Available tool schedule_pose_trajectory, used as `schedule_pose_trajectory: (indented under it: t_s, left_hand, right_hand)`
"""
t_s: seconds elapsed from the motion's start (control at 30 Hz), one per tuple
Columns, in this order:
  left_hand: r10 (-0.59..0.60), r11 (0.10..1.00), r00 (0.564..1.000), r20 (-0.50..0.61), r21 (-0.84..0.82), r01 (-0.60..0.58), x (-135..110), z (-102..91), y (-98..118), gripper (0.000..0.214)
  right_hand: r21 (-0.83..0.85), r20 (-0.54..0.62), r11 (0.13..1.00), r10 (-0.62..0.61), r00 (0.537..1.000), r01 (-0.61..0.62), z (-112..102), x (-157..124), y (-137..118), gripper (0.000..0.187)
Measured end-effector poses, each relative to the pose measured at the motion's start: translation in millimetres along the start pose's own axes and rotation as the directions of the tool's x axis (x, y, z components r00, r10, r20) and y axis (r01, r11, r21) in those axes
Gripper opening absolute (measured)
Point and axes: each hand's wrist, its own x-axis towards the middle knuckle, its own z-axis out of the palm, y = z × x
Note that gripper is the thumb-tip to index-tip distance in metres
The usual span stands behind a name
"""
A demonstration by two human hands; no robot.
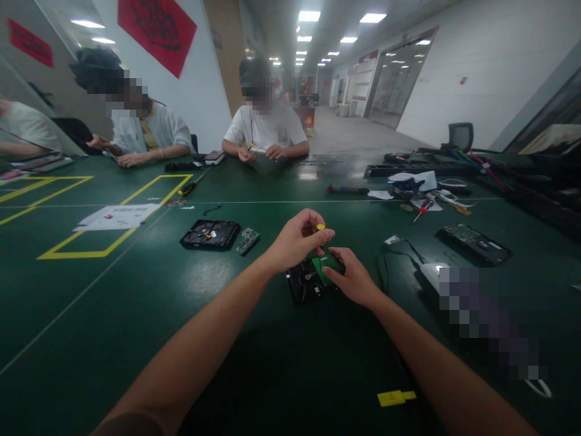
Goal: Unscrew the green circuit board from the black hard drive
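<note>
A black hard drive (305,283) lies on the green table in front of me, a green circuit board (323,272) on its right part. Above it, my left hand (297,241) pinches a small screwdriver (321,227), whose round yellow cap shows between thumb and fingers. A thin dark shaft seems to point down to the board; its tip is too small to make out. On the drive's right side, my right hand (356,278) grips it, thumb over the board and fingers at the far edge.
Left of the drive lie another hard drive (211,235) and a loose circuit board (247,241). To the right are a third drive (474,243), a cable (411,248) and a partly blurred-out long device (429,275). A yellow tag (396,398) lies near me. Several people sit across the table.
</note>
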Motion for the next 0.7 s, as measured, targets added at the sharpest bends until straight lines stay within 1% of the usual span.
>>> schedule_pose_trajectory:
  t_s: [0.13,0.2,0.27,0.33,0.4,0.47,0.57,0.7]
  left_hand:
    - [0.048,0.989,0.998,0.042,0.14,-0.054,-1,-0.6,-1,0.033]
    - [0.053,0.985,0.997,0.064,0.159,-0.063,-2,-1.1,-1,0.033]
    - [0.034,0.995,0.995,0.093,0.095,-0.042,-1,-1.5,0,0.035]
    - [-0.003,1.0,0.992,0.13,-0.009,0.004,-1,-1.5,1,0.036]
    - [-0.03,0.996,0.989,0.146,-0.074,0.041,0,-1.1,2,0.034]
    - [-0.035,0.997,0.991,0.129,-0.068,0.044,0,-0.3,3,0.032]
    - [-0.02,1.0,0.997,0.077,-0.01,0.02,0,1.5,4,0.03]
    - [-0.015,1.0,1.0,0.024,-0.001,0.015,-1,3.7,4,0.03]
  right_hand:
    - [0.076,-0.012,0.996,0.036,0.999,-0.035,0,0,1,0.047]
    - [0.101,-0.007,0.994,0.048,0.999,-0.047,-1,0,2,0.047]
    - [0.11,-0.004,0.993,0.05,0.999,-0.05,-1,-1,3,0.046]
    - [0.113,-0.006,0.992,0.051,0.999,-0.05,-1,-1,4,0.044]
    - [0.125,-0.013,0.991,0.054,0.998,-0.052,-2,-1,5,0.043]
    - [0.15,-0.015,0.987,0.06,0.998,-0.057,-2,-2,7,0.042]
    - [0.204,-0.021,0.976,0.079,0.997,-0.073,-1,-1,12,0.041]
    - [0.326,-0.062,0.937,0.156,0.986,-0.127,0,0,18,0.036]
